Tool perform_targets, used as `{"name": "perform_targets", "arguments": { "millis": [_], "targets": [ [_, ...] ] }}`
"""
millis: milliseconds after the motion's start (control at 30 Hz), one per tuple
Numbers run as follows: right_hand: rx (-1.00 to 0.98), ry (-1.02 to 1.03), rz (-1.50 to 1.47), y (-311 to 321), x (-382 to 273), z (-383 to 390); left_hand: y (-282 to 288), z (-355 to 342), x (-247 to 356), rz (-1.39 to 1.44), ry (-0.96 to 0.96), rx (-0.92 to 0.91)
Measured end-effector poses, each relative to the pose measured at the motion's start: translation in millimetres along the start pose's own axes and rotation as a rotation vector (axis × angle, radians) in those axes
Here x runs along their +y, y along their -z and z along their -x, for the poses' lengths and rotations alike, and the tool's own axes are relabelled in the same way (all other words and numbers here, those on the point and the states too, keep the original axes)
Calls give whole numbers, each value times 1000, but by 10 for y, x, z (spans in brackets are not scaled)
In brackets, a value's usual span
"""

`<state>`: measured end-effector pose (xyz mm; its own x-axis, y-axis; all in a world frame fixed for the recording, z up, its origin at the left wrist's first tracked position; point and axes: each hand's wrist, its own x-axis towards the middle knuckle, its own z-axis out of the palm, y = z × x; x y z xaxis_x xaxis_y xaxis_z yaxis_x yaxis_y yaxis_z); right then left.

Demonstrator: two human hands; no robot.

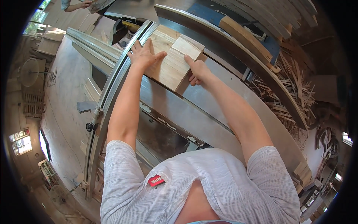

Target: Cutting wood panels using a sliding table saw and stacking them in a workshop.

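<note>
A pale wooden board (162, 71) lies flat on the metal table of a saw (227, 95), its left side along a long metal fence (123, 65). A smaller wooden piece (188, 46) rests on its upper right part. My left hand (143, 56) is spread over the board's left side, fingertips reaching the fence and thumb pointing right. At the right edge is my right hand (198, 71): its thumb lies on top of the wood, the other fingers curled at the side. The undersides of those fingers are partly hidden.
A long curved-looking rail (238, 44) runs along the table's right side. Beyond it lie a wooden block (244, 37) and a heap of thin offcuts (294, 80). Another person's arm (76, 6) shows at far left. Standing fans (31, 72) line the left wall.
</note>
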<state>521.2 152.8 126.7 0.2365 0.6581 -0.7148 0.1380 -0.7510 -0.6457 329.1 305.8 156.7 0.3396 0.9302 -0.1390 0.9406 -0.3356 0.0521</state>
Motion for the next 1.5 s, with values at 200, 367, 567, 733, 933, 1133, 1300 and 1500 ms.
{"name": "perform_targets", "arguments": {
  "millis": [200,367,567,733,933,1133,1300,1500],
  "targets": [
    [23,13,-34,238,554,384,-433,642,61,307,-86,424],
    [239,184,-33,225,1254,457,-869,1516,425,902,329,416],
    [284,312,13,88,1367,841,-1136,1704,526,1386,506,90],
    [277,295,52,207,1395,836,-1170,1640,734,1542,584,79],
    [308,299,62,309,1346,687,-1184,1491,796,1596,580,68],
    [403,328,40,502,1171,445,-1100,1096,941,1598,527,28],
    [435,309,81,593,1156,224,-1155,930,1051,1605,521,32],
    [376,274,103,648,1093,179,-1203,878,1167,1652,565,130]
  ]
}}
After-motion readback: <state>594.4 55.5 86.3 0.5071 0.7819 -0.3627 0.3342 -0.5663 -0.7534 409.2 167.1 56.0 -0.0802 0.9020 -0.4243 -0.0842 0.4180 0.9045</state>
